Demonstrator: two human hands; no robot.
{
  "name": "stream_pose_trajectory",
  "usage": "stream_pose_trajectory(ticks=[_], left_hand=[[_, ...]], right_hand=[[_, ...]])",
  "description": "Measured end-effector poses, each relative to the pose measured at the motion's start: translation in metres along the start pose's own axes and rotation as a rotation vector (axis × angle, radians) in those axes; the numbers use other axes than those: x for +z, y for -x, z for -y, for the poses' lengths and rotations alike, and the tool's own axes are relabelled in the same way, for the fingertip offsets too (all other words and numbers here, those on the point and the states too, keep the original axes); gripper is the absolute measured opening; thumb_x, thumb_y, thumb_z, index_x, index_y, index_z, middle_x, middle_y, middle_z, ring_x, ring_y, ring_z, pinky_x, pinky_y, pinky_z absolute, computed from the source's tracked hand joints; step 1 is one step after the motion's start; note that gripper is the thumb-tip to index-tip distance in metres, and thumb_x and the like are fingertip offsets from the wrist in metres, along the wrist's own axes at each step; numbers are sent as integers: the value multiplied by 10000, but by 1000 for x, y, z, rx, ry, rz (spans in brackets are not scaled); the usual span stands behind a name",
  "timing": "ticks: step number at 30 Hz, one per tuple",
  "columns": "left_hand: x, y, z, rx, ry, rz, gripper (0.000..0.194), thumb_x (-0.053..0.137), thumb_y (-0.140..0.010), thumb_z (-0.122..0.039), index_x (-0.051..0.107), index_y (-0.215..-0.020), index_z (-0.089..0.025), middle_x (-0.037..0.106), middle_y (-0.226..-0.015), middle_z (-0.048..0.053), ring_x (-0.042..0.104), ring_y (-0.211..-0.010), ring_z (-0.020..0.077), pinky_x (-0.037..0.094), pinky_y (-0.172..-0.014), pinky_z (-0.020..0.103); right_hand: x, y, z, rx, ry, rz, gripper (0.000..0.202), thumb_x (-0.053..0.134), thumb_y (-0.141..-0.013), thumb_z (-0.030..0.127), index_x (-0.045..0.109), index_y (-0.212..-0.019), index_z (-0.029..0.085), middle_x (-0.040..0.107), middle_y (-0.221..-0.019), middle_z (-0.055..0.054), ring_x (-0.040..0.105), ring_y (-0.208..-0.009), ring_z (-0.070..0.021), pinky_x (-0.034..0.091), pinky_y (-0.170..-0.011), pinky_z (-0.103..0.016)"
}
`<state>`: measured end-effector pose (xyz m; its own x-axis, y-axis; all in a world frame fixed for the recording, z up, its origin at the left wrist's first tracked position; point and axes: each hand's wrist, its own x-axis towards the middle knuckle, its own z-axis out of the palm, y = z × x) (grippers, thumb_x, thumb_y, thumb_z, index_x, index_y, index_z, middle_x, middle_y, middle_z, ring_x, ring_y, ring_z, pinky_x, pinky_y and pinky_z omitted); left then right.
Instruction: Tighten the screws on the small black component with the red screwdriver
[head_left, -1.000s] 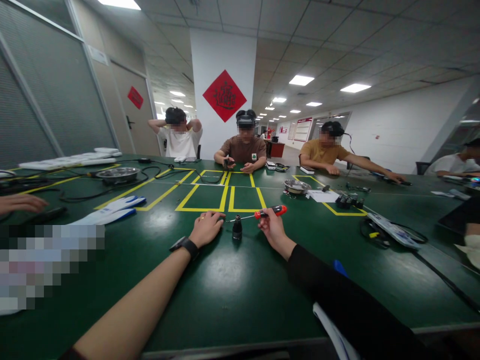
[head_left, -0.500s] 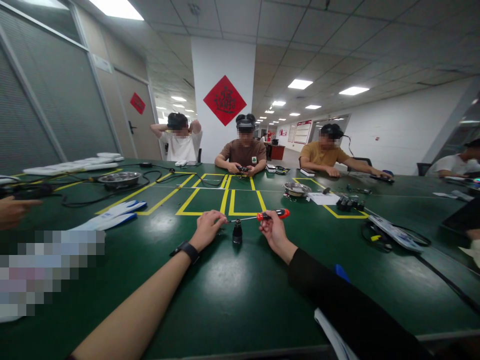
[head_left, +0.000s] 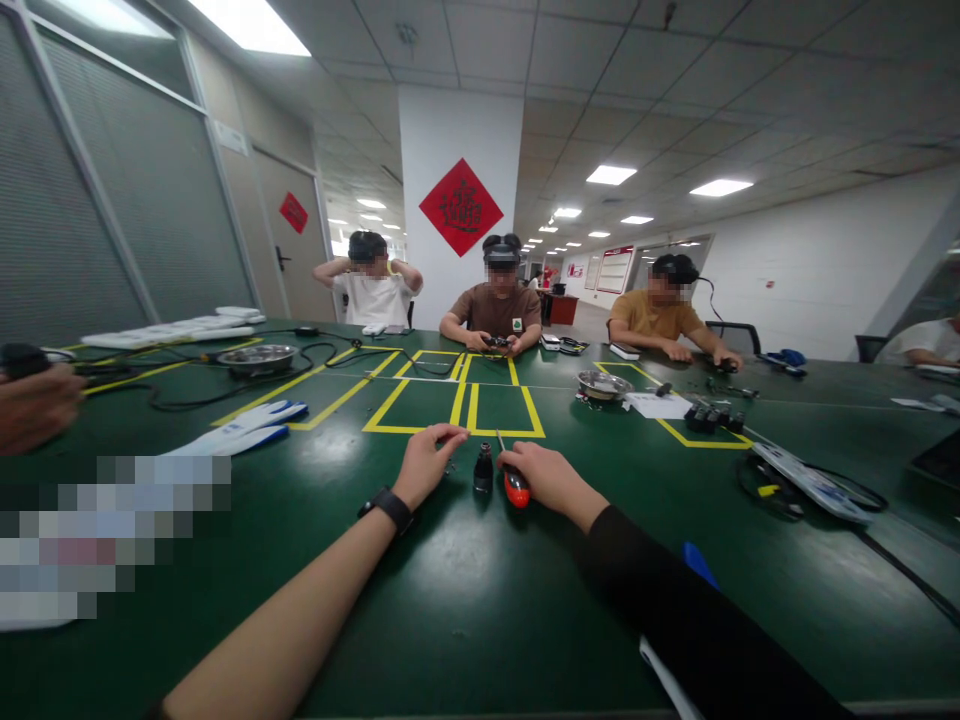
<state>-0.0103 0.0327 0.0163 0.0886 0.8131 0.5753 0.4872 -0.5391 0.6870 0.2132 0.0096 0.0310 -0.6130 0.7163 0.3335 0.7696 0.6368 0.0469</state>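
A screwdriver (head_left: pixel 516 490) with a red and black handle lies low over the green table, its shaft pointing away from me. My right hand (head_left: pixel 546 474) is closed over its handle from the right. Just left of it stands a small black bottle-shaped part (head_left: pixel 483 472), upright, with a narrow metallic top. My left hand (head_left: pixel 426 468), wearing a black wristband, is on the other side of that part, apart from it. Its thumb and forefinger are pinched together near the part's top; whatever they hold is too small to make out.
White-and-blue gloves (head_left: pixel 251 425) lie left. Metal bowls (head_left: pixel 604 384) stand farther back, with several black parts (head_left: pixel 716 416) and a white cabled device (head_left: pixel 810 482) to the right. Several co-workers sit around the table; one person's hand (head_left: pixel 37 408) reaches in at far left.
The screwdriver has swung from level across the black part's top to pointing away, down beside it. My right hand has turned palm-down and lowered with it. The left hand stays pinched.
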Motion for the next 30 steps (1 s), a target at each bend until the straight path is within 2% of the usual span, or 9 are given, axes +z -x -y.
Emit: stream_pose_trajectory(ticks=[4, 8, 12, 15, 19, 25, 30], left_hand=[[1, 2, -10, -5, 101, -38, 279, 548, -798, -388, 663, -909, -158, 694, -881, 53, 622, -773, 174, 484, -744, 300], [0, 6, -22, 56, 110, -128, 272, 530, -820, -369, 626, -979, -171, 679, -880, 51, 617, -799, 167, 480, -739, 290], [3, 12, -38, 164, 76, -177, 245, 505, -846, -330, 593, -1028, -190, 650, -873, 45, 598, -818, 157, 469, -761, 287], [7, 18, -48, 222, 65, -148, 223, 494, -856, -311, 584, -1027, -199, 628, -846, 33, 585, -798, 150, 470, -770, 290], [12, 23, -56, 255, 65, -92, 206, 481, -865, -290, 575, -1022, -195, 617, -848, 36, 580, -784, 147, 467, -767, 283], [14, 25, -57, 288, 74, -91, 183, 482, -865, -276, 575, -995, -186, 611, -842, 34, 579, -781, 142, 462, -758, 271], [14, 26, -56, 285, 50, -79, 189, 464, -870, -276, 577, -987, -180, 606, -840, 37, 578, -775, 143, 463, -754, 272]], right_hand=[[-4, -1, 1, 15, 8, -34, 248, 497, -830, 133, 597, -1006, 277, 587, -855, -34, 549, -766, -171, 353, -621, -252], [-20, 0, 11, 118, -81, -327, 166, 505, -845, 196, 587, -989, 203, 598, -884, -59, 537, -852, -194, 373, -739, -284], [-27, -2, 31, 73, -231, -481, 131, 520, -847, 279, 589, -909, 185, 598, -846, -55, 533, -832, -193, 384, -763, -300], [-24, -3, 42, 69, -307, -524, 125, 533, -840, 277, 597, -907, 193, 599, -855, -56, 537, -844, -196, 392, -766, -303], [-20, -1, 41, 83, -386, -546, 116, 523, -851, 273, 608, -875, 198, 595, -845, -47, 544, -836, -182, 401, -769, -291], [-15, 0, 38, 66, -480, -575, 128, 507, -855, 263, 612, -893, 199, 582, -862, -42, 542, -746, -152, 416, -742, -281], [-12, -2, 39, 47, -577, -573, 89, 509, -841, 244, 577, -851, 187, 563, -836, -37, 537, -758, -153, 426, -720, -275]])
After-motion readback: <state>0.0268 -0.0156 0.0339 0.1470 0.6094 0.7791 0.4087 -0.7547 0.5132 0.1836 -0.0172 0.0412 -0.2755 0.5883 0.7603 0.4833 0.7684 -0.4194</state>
